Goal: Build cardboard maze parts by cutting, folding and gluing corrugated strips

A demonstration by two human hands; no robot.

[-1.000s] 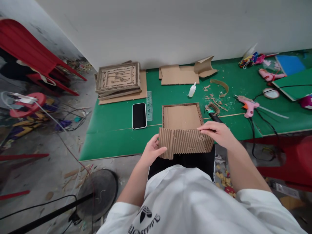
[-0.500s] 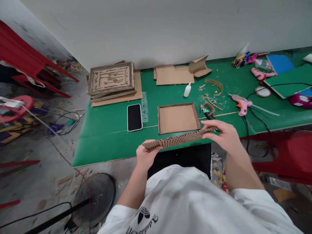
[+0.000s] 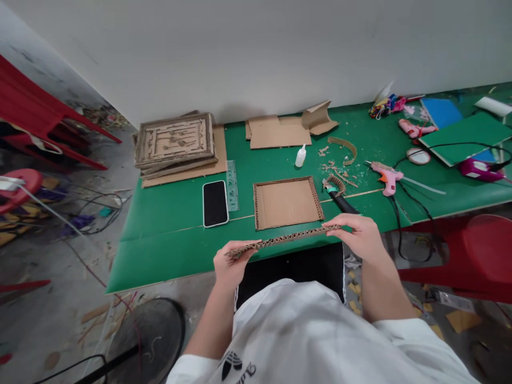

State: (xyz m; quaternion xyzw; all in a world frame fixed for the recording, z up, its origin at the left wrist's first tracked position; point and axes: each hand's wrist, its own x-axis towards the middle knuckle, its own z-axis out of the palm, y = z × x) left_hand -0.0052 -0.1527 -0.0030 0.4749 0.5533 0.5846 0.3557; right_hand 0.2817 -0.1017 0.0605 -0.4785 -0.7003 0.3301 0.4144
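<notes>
A long corrugated cardboard strip (image 3: 294, 236) is stretched between my hands above the table's front edge. My left hand (image 3: 232, 262) pinches its left end, and my right hand (image 3: 355, 233) pinches the right end between thumb and fingers. Just beyond the strip lies a flat cardboard panel (image 3: 286, 204) with corrugated strips standing along its left, back and right edges. A black-handled cutter (image 3: 342, 200) rests to the panel's right, near a curled strip (image 3: 336, 183). Behind the panel stands a small white glue bottle (image 3: 301, 156).
Left of the panel lie a phone (image 3: 215, 204) and a clear ruler (image 3: 232, 185). Stacked cardboard frames (image 3: 176, 140) sit at the back left. On the right are a pink glue gun (image 3: 386, 176), its cable, and a red chair (image 3: 480, 250).
The strip has turned so that its narrow edge faces up, and both hands have moved slightly left and lower in view. The whole view has shifted a little.
</notes>
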